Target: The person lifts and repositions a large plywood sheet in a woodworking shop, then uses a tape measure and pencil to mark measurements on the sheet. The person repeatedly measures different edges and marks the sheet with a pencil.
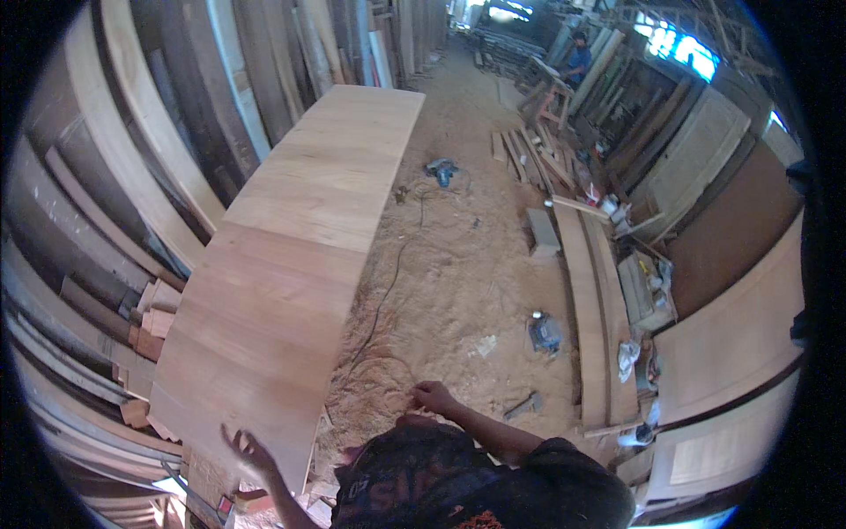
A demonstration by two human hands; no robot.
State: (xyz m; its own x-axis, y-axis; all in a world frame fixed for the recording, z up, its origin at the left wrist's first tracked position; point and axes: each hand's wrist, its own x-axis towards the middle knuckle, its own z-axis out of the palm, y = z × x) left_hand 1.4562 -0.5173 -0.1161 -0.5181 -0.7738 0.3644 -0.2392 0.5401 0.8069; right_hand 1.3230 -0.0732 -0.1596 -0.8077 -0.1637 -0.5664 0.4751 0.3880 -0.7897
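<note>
A long, smooth wooden panel (273, 273) stretches away from me on the left, raised off the floor. Over its near end is my left hand (249, 454), open, fingers apart and nothing between them; whether it touches the wood I cannot tell. My right hand (432, 398) is held in front of my body, off the panel's right side, with the fingers curled closed. What they hold, if anything, is hidden.
Planks (141, 115) lean along the left wall. Sawdust covers the floor (458, 273), where a blue power tool (442, 172), a cord (383, 300), another power tool (545, 333) and a hammer-like tool (524, 406) lie. Boards (586, 309) line the right; a person (578, 60) is far back.
</note>
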